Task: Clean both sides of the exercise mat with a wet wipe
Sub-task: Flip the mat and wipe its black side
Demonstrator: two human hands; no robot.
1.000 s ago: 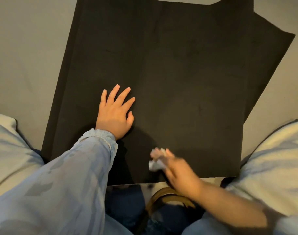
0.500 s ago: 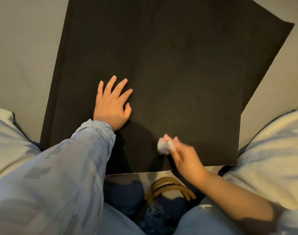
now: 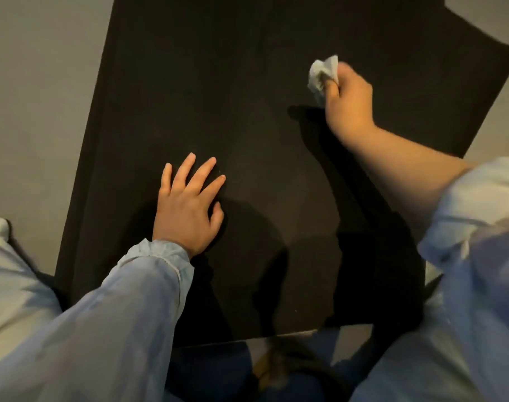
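A: Where does the mat lie just now?

B: Flat on the floor, dark side up, its long axis running from the person's knees away to the far end. A second dark layer or fold shows at the far right; I cannot tell which.

A: And the wipe?

B: The wet wipe is bunched up in the right hand, whose grip is curled tight round it, out on the far right part of the mat. It looks pressed to the surface, though the blur leaves that unsure.

A: The other hand?

B: The left hand lies flat on the near left part, fingers straight and spread, holding nothing, just pinning the mat down.

A: So what does the coming stroke turn on?

B: I judge that the wipe sits at the far end of its reach, so the unwiped stretch lies nearer and to the left of the grip. The right hand is the one to draw it back along the long axis, while the left keeps the mat from sliding. The underside is not yet shown, so the flip seems undone.
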